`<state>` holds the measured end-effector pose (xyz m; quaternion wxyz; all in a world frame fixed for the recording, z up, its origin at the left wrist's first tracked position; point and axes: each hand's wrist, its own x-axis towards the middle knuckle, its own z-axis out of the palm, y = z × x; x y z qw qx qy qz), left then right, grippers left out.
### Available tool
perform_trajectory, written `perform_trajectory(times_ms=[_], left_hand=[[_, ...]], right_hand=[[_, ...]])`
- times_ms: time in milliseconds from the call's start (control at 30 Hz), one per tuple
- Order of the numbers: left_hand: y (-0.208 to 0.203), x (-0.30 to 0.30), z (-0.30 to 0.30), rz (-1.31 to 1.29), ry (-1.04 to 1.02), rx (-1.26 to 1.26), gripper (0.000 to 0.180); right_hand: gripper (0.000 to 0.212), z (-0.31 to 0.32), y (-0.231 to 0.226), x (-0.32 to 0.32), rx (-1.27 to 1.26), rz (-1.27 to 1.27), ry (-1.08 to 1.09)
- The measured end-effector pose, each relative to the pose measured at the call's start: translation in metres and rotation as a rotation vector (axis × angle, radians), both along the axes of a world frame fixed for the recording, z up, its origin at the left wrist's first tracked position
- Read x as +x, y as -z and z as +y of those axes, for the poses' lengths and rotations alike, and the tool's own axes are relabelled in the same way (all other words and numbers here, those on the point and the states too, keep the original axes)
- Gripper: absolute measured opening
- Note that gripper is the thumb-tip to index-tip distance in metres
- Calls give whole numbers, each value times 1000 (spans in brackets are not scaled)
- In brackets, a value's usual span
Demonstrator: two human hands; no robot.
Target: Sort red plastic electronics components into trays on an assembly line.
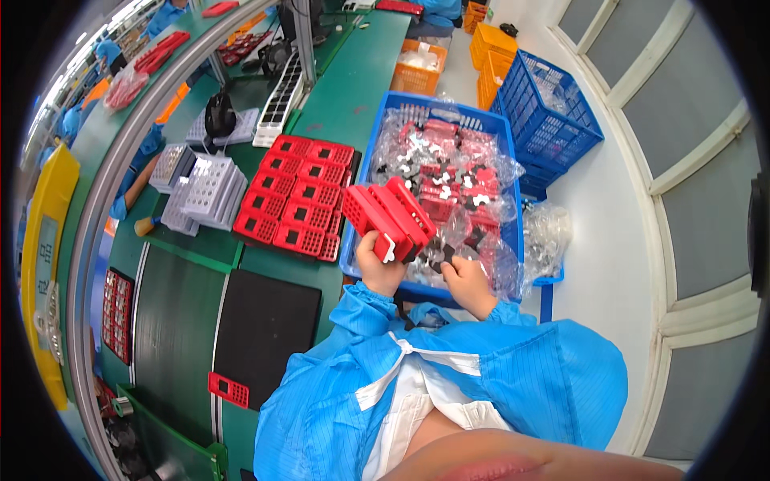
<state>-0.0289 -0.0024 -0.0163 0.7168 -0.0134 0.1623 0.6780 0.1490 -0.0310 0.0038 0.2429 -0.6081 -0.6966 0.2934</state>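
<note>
In my left hand [380, 266] is a small stack of red plastic housings [387, 215], held up over the near left part of a blue crate [491, 120]. The housings have rows of holes, and a small white piece shows at their lower edge. My right hand [472, 287] is closed at the crate's near side, its fingertips by a small dark piece and clear plastic bags [505, 268]. What it grips is too small to make out. More red housings with black and white parts [441, 172] lie in the crate among the clear bags.
Left of the crate, red keypad housings [293, 192] sit in rows on the green bench. Beyond are stacked pale trays [212, 192]. A black mat [265, 337] lies nearer, one red housing [228, 390] at its corner. Blue crates [553, 112] and orange crates [489, 60] stand behind.
</note>
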Motion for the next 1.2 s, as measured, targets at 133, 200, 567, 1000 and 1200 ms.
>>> perform_trajectory(times_ms=[133,200,567,1000,1200], left_hand=[[17,13,45,81,37,55,47],[22,26,58,108,32,-23,43],[21,55,127,142,-119,101,36],[41,63,143,-132,84,104,34],[18,54,147,-80,19,233,41]], right_hand=[[32,39,1,8,-31,286,-104],[27,55,-7,-5,-27,266,-133],[26,148,0,-1,498,198,-288],[13,165,-10,24,486,178,-383],[10,177,-22,31,534,129,-501]])
